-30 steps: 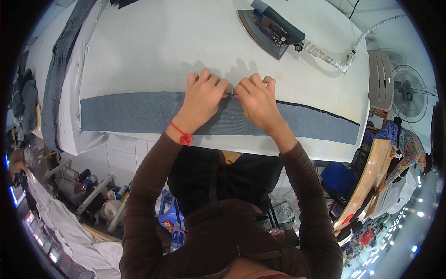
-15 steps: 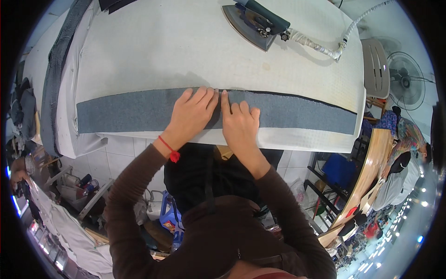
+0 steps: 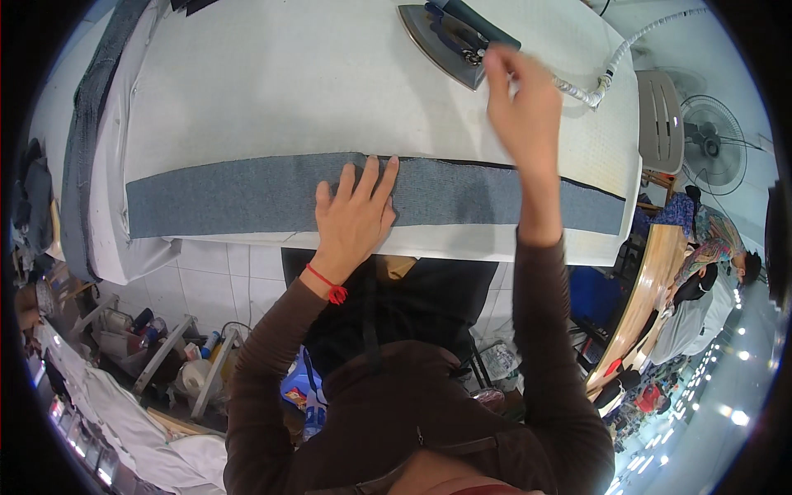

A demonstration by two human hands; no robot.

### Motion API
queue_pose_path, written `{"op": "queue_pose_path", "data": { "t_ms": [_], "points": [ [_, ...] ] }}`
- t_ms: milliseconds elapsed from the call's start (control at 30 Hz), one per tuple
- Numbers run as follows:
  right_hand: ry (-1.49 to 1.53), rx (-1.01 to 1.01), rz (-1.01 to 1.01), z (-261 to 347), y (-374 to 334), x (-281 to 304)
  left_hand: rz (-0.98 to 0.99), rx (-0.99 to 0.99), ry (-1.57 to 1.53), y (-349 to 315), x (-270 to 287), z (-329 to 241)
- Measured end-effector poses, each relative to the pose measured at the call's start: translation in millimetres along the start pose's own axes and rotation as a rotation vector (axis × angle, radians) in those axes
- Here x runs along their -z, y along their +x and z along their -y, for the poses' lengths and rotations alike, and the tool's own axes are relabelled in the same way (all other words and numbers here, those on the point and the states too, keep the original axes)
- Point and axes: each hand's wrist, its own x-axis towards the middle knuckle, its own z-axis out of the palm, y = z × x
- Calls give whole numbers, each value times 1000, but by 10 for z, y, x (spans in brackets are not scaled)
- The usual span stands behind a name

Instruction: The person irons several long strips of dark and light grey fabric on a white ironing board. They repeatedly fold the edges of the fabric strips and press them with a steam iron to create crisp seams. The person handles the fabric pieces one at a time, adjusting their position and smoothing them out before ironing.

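Your left hand (image 3: 356, 216) is pressing flat, fingers spread apart, on the long grey-blue denim strip (image 3: 239, 194), which is lying across the middle of the frame along the near edge of the white pressing table (image 3: 272, 82). A red cord bracelet (image 3: 328, 285) is circling that wrist. Your right hand (image 3: 521, 111) is reaching toward the upper centre of the frame, fingers loosely extended and just beside the steam iron (image 3: 452, 33) (whether the fingertips are touching its handle cannot be told). The iron is resting sole-down on the table, well apart from the strip, and its ribbed hose (image 3: 615, 62) is curving off toward the upper right. A standing fan (image 3: 714, 140) is showing at the right edge. A darker length of denim (image 3: 82, 157) is hanging over the table's left end.
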Motion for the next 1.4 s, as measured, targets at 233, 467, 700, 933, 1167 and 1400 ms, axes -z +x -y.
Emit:
{"op": "queue_pose_path", "data": {
  "t_ms": [233, 467, 700, 933, 1167, 1400],
  "points": [
    [-98, 50, 317, -536, 1000, -563, 32, -5, -41, 46, 17, -53],
    [-113, -173, 455, -552, 1146, -737, 63, -11, -117, 260, 188, -123],
    [-153, -214, 443, -536, 1085, -731, 106, 69, -165, 353, 215, -218],
    [-124, -195, 446, -575, 1089, -701, 73, 31, -107, 175, 154, -209],
    [-227, -61, 411, -517, 1023, -711, 70, 69, -69, 139, 17, -252],
    [-96, -43, 500, -769, 656, -97, -13, 83, -63, 71, -109, -256]
  ]
}}
